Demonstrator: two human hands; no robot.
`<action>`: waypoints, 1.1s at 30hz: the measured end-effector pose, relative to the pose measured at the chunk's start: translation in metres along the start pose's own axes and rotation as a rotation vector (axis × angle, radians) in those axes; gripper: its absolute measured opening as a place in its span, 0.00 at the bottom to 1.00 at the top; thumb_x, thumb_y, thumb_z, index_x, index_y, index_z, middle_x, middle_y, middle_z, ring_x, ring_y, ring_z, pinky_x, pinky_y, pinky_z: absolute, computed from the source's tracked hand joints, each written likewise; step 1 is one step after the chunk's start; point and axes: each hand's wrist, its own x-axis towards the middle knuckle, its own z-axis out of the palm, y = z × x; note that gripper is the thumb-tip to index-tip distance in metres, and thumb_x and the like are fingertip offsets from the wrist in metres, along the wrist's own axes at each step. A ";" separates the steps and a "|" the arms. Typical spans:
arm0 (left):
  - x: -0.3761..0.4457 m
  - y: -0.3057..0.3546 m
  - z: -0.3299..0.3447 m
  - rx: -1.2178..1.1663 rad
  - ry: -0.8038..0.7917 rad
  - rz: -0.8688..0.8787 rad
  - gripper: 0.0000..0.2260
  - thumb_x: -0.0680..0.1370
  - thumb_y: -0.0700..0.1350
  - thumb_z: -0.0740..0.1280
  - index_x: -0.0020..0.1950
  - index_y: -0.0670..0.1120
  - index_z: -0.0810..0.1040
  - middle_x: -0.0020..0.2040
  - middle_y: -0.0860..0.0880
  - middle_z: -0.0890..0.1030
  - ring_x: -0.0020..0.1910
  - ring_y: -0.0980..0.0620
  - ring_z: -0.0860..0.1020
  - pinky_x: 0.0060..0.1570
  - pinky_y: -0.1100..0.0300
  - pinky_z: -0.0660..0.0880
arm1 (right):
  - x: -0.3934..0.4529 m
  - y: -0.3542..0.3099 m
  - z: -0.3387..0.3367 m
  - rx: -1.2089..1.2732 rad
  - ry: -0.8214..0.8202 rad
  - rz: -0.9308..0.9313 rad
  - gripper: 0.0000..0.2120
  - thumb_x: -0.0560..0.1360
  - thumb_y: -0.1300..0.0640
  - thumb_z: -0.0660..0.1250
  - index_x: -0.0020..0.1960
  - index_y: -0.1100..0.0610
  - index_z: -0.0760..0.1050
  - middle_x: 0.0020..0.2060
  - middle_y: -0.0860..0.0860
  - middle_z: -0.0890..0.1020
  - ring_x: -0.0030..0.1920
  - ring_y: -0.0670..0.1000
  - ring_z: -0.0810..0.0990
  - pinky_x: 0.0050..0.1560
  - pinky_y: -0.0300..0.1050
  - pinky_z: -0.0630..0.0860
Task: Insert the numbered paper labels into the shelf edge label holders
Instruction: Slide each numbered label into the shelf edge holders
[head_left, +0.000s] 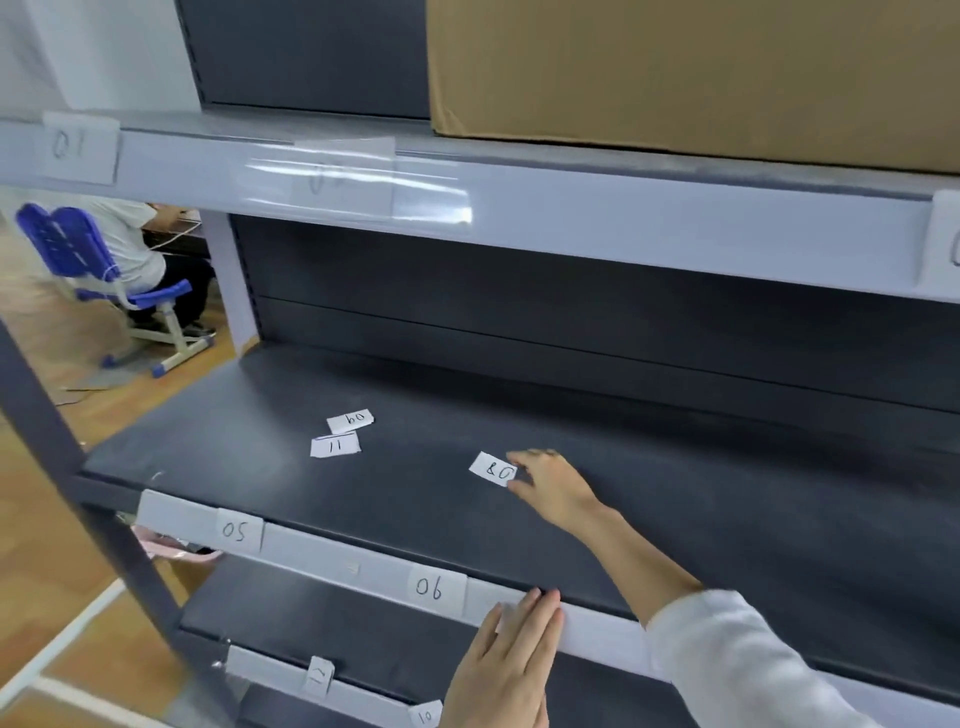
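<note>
I see my right hand (550, 486) reaching out over the dark grey metal middle shelf (675, 499), its fingertips (519, 460) pinching the edge of a small white paper label marked "08" (493, 469), which sits just above or on the shelf surface; I cannot tell whether it is lifted clear. My right arm wears a white sleeve (737, 660). My left hand (506, 670) is open and flat, fingers together, with its fingertips pressed against the pale grey label holder strip (322, 558) along the front edge of that shelf, just right of the inserted white label reading "06" (435, 590). Further left in the same strip sits the label reading "05" (238, 530). Two more loose paper labels lie well to the left of my right hand on the shelf: one marked "09" (350, 420) and, touching or just below it, one marked "11" (335, 446). On the upper shelf edge strip (675, 218) I see a label reading "01" (78, 148) and a glossy clear holder (358, 182) with a blurred number behind it. A brown cardboard box (691, 73) rests on the upper shelf. On the lower shelf edge a label reading "10" (425, 716) shows beside my left wrist. Off to the left, a person in a white shirt (137, 249) sits on a blue plastic chair (78, 249) on the wooden floor (47, 519).
</note>
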 end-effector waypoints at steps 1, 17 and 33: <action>0.000 -0.002 -0.001 -0.010 -0.003 0.013 0.32 0.77 0.37 0.43 0.57 0.48 0.87 0.59 0.53 0.86 0.61 0.55 0.81 0.63 0.56 0.74 | 0.009 -0.006 0.006 -0.022 -0.008 0.020 0.21 0.76 0.57 0.61 0.68 0.58 0.65 0.63 0.57 0.75 0.65 0.56 0.67 0.63 0.51 0.69; 0.014 -0.016 0.002 -0.083 -0.042 0.111 0.18 0.85 0.45 0.43 0.58 0.50 0.73 0.53 0.59 0.88 0.60 0.59 0.73 0.42 0.65 0.84 | 0.036 -0.018 0.008 -0.024 0.004 0.107 0.21 0.73 0.65 0.62 0.64 0.53 0.70 0.53 0.55 0.73 0.55 0.57 0.74 0.54 0.49 0.74; 0.030 0.087 -0.002 -0.191 -0.024 0.253 0.45 0.46 0.52 0.82 0.61 0.47 0.71 0.62 0.53 0.72 0.61 0.55 0.72 0.80 0.58 0.42 | -0.117 0.083 -0.088 0.402 0.080 0.303 0.17 0.75 0.66 0.56 0.58 0.53 0.75 0.38 0.47 0.78 0.25 0.40 0.80 0.28 0.36 0.64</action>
